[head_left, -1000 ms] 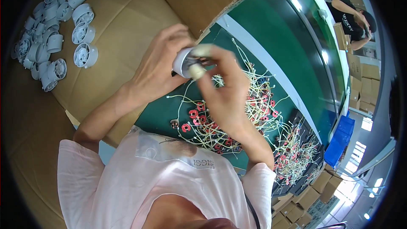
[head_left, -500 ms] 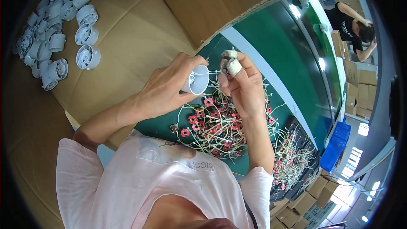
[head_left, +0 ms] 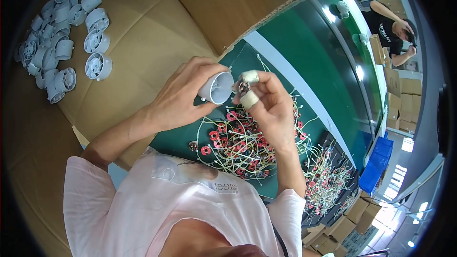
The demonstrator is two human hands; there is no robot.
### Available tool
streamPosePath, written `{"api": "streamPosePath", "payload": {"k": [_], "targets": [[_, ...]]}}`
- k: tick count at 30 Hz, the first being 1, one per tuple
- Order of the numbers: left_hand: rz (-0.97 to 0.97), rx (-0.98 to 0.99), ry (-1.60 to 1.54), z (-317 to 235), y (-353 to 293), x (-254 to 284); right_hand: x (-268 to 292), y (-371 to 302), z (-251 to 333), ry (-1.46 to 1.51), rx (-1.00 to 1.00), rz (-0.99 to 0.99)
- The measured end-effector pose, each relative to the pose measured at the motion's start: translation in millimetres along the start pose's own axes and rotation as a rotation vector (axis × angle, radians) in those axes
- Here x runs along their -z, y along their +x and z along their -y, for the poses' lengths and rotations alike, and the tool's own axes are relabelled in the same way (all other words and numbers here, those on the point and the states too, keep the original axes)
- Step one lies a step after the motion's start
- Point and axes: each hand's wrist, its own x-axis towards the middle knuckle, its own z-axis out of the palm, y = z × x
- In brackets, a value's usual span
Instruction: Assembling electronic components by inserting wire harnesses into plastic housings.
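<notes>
My left hand (head_left: 183,93) is wrapped round a white plastic fan housing (head_left: 218,88), a short tube whose open mouth faces right. Between thumb and fingers of my right hand (head_left: 273,114) is a small motor coil (head_left: 244,87), dark with a coppery tint. It sits just right of the housing's mouth, apart from it. White tape covers the thumb tip and a fingertip of my right hand, partly hiding the coil. Below both hands lies a heap of red motor coils (head_left: 233,138) with pale, tangled wires.
Several white fan housings (head_left: 98,65) lie in the large cardboard box (head_left: 138,43) at left. A black tray (head_left: 328,140) of more wired coils stands right, beyond the green work surface (head_left: 173,143). Farther right are a blue bin (head_left: 376,164) and a person (head_left: 392,33) in black.
My right hand has moved down and left, turning the coil toward the housing's mouth. The wires stretched between the two no longer show. My left hand has shifted the housing slightly left.
</notes>
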Motion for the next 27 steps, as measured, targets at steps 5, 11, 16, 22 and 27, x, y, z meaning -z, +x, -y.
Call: {"api": "streamPosePath", "payload": {"k": [5,11,16,22,27], "targets": [[-0.034,-0.031,-0.03,0,-2,-2,-11,-2,-4,-0.565,0.253,-0.021],[-0.061,-0.043,-0.059,-3,-4,-2,-17,6,-19,-0.815,0.692,-0.078],[-0.072,-0.035,-0.089,0,-3,-3,-19,9,-17,-0.881,0.691,-0.105],[-0.102,-0.07,-0.109,-1,-1,-2,-14,10,-8,-0.844,0.559,-0.076],[-0.132,-0.066,-0.106,-1,-2,-3,-19,10,5,-0.77,0.359,-0.014]]}}
